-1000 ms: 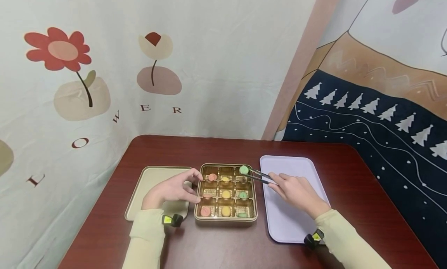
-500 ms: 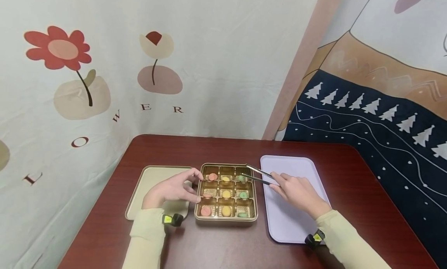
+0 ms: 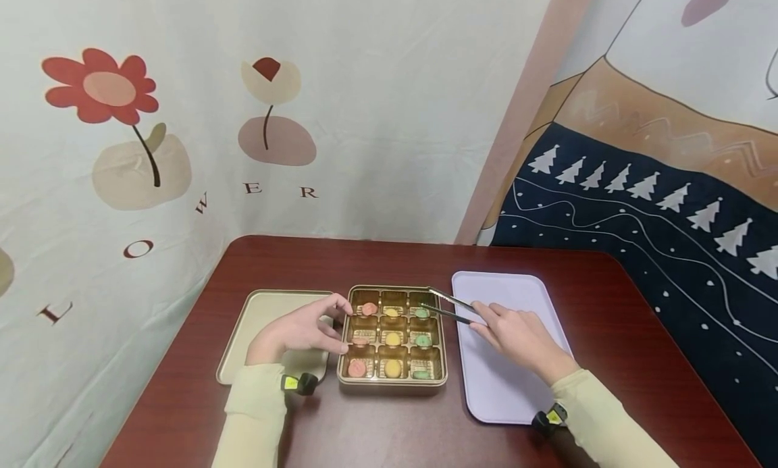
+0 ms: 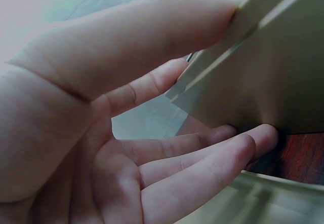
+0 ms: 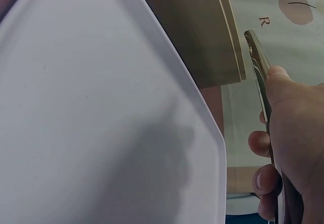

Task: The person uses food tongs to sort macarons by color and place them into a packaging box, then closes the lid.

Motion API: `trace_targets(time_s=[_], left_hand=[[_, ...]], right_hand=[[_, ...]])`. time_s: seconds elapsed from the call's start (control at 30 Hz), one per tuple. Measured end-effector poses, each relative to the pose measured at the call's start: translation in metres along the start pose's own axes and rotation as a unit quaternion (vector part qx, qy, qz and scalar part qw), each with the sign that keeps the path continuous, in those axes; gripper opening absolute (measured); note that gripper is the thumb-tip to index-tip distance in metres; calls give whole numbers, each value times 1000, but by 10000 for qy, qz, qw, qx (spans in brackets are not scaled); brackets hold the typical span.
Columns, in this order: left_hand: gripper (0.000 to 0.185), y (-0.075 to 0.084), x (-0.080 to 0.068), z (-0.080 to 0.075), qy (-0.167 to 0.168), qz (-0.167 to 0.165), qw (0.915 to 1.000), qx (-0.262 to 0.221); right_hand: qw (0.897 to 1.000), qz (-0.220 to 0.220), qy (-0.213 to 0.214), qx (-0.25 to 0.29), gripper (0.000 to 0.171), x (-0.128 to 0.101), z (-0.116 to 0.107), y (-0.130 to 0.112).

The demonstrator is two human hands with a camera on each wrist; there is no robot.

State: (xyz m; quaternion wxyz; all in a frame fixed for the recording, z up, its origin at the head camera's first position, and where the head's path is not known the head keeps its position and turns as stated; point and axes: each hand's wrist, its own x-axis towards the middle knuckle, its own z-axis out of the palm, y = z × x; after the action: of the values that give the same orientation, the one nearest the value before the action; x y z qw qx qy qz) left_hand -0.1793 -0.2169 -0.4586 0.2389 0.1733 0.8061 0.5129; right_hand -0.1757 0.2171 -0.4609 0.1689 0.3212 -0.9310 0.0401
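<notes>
A gold tin with a divided insert lies in the middle of the table. Its compartments hold small round macarons: pink on the left, yellow in the centre column, green on the right. In the far right compartment sits one green macaron. My right hand grips metal tongs, whose tips stand apart over that corner with nothing between them. With thumb and fingers spread and nearly straight, my left hand touches the tin's left side; the left wrist view shows the fingers against its wall.
To the right of the tin is a lavender tray, under the right hand. A pale gold tray or lid lies at the left, partly covered by the left hand. Behind the dark red table hangs a printed curtain.
One second ago the tongs held the green macaron above the far right compartment. They let it go, and it now lies inside. The left hand has stayed in place.
</notes>
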Motion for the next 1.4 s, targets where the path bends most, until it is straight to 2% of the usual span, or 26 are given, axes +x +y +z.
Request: trace_targets(time_s=[0.37,0.53,0.67,0.8,0.9,1.27,1.4], left_hand=[[58,-1,-1,-1,-101,99,9997,-173],[57,0,-2,-1,-3,16,10000,-22],[57,0,-3,0,-62,94,9999,-55],[57,0,-3,-1,-60,101,9999,-57],[57,1,-3,-1,12,20,10000,16],[57,0,-1,0,-28,64,10000,-20],[57,1,-1,0,-28,50,10000,-9]], right_hand=[[9992,345,-49,197,47,-10,-7,6],[9948,823,-352,478,47,-20,-12,15],[9882,1242,-649,621,50,-29,-15,22],[9828,1526,-766,698,52,-36,-18,30],[9803,1680,-775,690,55,-42,-23,35],[9712,2254,-571,520,57,-70,-31,58],[9642,2540,-621,449,58,-80,-32,66]])
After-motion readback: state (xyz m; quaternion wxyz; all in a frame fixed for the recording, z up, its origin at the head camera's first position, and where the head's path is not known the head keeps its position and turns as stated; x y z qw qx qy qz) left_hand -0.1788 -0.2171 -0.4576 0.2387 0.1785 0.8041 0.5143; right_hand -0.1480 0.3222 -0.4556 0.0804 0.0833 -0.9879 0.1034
